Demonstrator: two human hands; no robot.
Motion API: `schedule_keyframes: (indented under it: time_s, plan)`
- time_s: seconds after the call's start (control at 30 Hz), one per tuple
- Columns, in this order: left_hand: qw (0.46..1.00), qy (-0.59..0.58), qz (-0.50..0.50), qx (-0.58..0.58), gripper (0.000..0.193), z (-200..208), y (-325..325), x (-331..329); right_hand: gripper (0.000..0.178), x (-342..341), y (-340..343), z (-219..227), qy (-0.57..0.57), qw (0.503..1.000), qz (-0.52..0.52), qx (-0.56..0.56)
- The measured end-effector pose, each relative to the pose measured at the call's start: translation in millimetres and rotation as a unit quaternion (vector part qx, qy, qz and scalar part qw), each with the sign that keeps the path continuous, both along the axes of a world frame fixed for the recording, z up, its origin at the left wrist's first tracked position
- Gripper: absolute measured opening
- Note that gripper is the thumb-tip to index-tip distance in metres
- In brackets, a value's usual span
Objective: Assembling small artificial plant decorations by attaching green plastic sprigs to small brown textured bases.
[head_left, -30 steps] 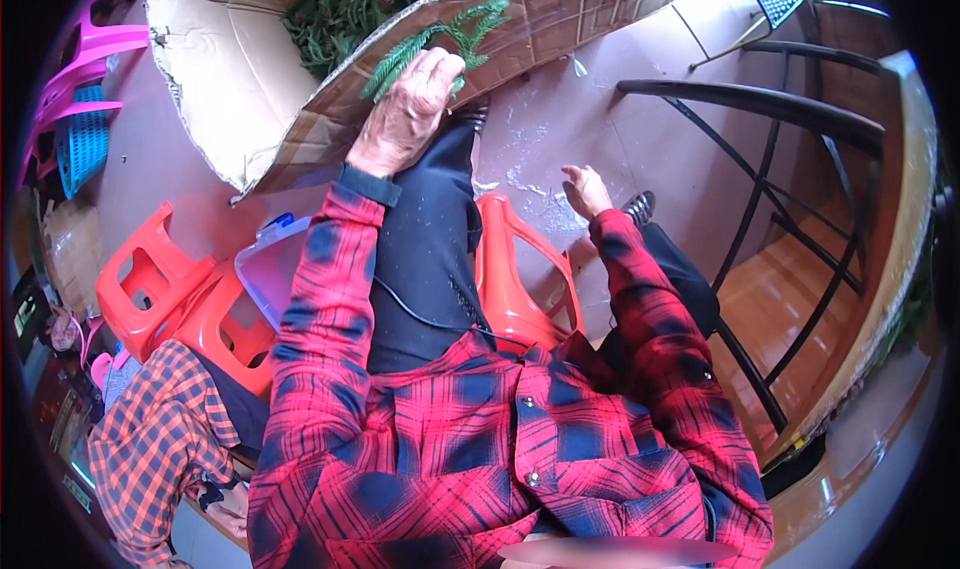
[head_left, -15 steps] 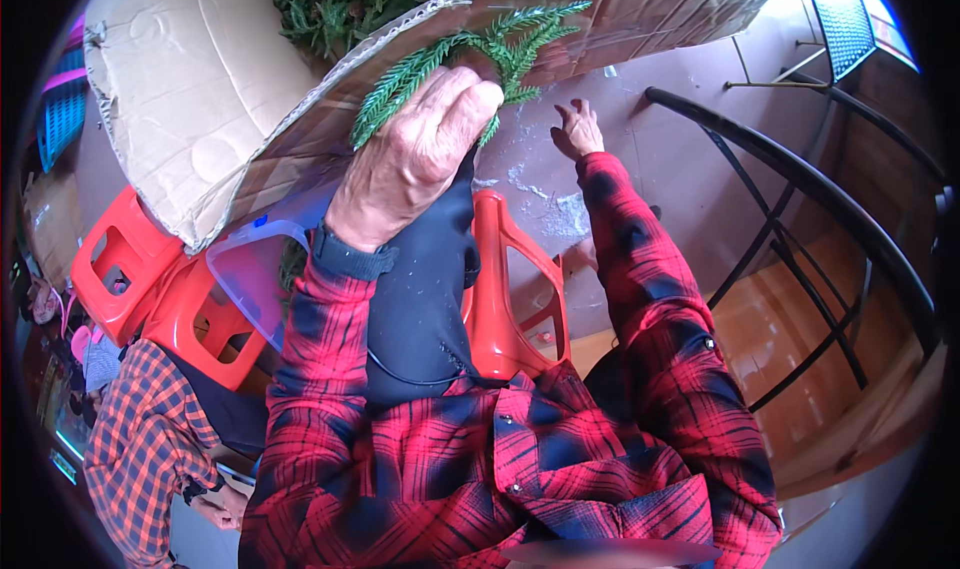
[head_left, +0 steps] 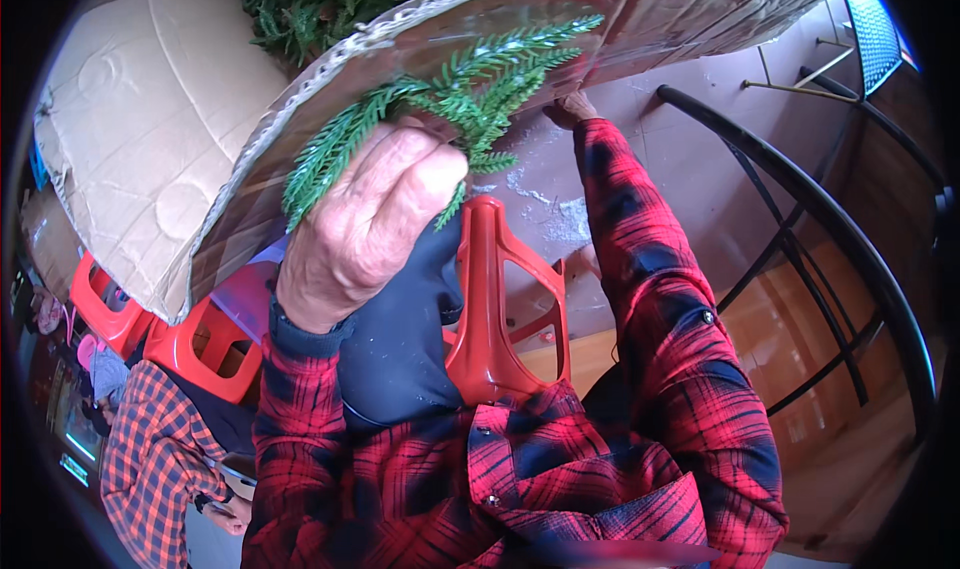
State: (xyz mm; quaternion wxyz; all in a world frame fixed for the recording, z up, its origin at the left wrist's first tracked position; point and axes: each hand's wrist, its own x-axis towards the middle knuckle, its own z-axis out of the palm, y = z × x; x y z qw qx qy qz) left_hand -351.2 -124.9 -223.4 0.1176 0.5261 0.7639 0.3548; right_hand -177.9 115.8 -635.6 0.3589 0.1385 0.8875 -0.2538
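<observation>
My left hand is closed round the base of a green artificial pine sprig. Its needled branches fan out past my knuckles, in front of the side of a large cardboard box. Farther right, my right arm stretches forward. The right hand is at the lower edge of the box, and most of its fingers are out of sight there. More green artificial pine branches lie inside the box, behind its torn upper edge.
A red plastic stool stands beside my leg, with more red stools at the left. Another person in an orange checked shirt sits at lower left. A black metal frame curves along the right.
My left hand has moved left and toward me with the pine sprig. The right hand has reached forward to the box's lower edge, and the box appears shifted toward me at the left.
</observation>
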Motion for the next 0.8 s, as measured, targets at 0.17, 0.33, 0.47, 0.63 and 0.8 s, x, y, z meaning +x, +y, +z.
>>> schedule_keyframes:
  time_s: [0.17, 0.33, 0.47, 0.63, 0.8]
  plan:
    - [1.000, 0.015, 0.004, -0.025, 0.036, -4.3, -5.9, 4.1, 0.028, 15.2, -57.7, 53.4, 0.120, 0.981, -0.147, -0.036]
    - [1.000, 0.029, 0.003, 0.010, 0.034, -0.4, -1.3, 6.6, 0.025, 71.1, -107.8, 178.7, 0.171, 0.951, -0.256, -0.025]
    - [0.999, 0.025, -0.012, 0.025, 0.029, 4.1, 1.4, 12.1, 0.022, 96.9, -128.9, 283.9, 0.136, 0.944, -0.293, -0.064]
    - [1.000, -0.005, -0.016, -0.017, 0.023, 38.3, 0.7, 47.2, 0.010, 113.3, -113.8, 428.5, 0.306, 0.906, -0.262, -0.131]
    - [0.891, -0.436, -0.027, 0.127, 0.024, 98.2, 19.6, 118.7, 0.009, 144.3, -103.5, 538.8, 0.375, 0.890, -0.220, -0.135]
